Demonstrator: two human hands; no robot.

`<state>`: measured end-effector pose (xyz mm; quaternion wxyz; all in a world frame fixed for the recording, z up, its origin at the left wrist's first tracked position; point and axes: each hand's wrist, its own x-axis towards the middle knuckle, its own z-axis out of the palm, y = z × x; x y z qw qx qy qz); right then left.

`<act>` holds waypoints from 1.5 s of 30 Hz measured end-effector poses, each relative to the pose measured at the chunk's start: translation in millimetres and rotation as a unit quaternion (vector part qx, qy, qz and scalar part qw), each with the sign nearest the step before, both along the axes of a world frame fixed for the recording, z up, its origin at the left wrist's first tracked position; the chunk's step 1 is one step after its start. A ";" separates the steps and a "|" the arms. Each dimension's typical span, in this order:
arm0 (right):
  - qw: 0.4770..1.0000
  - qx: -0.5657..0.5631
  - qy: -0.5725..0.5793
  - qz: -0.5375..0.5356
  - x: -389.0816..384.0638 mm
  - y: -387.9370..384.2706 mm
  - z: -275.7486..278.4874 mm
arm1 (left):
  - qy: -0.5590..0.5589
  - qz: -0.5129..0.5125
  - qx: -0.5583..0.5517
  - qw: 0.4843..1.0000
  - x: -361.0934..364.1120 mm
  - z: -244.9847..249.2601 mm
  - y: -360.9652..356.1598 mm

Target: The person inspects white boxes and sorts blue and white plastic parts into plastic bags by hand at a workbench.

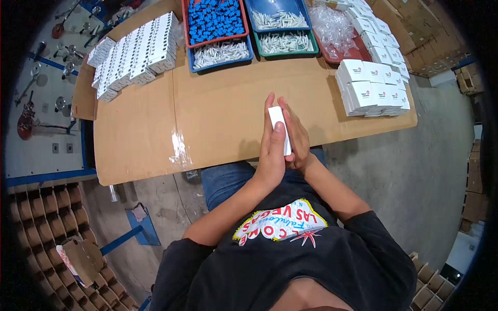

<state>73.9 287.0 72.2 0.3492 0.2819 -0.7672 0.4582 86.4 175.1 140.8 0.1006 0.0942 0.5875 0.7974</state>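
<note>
A small white box (279, 129) is pressed between my two palms, above the front edge of the cardboard-covered table (218, 119). My left hand (272, 145) lies along one side of the box, its thumb over the white face. Against the other side rests my right hand (296, 132), its fingers pointing away from me. Both hands keep their fingers nearly straight and close together. Part of the box is hidden by the thumb and fingers.
Stacked white boxes (137, 52) stand at the back left, with more printed white boxes (371, 93) at the right. Blue pieces fill a red tray (188, 36); white pieces lie in a blue tray (220, 56) and a green tray (288, 44). Clear plastic bags (334, 31) sit nearby.
</note>
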 end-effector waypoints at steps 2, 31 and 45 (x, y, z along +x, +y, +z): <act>1.000 -0.005 -0.012 -0.002 0.9 -3.5 -6.7 | -0.007 0.016 -0.004 1.000 0.1 -6.1 -1.6; 0.991 -0.062 -0.115 0.000 -8.5 -17.9 -34.5 | -0.104 0.061 0.026 0.992 -14.1 -61.5 -2.6; 0.986 -0.084 -0.139 0.023 -11.1 -18.2 -39.7 | -0.134 0.089 0.046 0.986 -16.2 -70.0 -0.4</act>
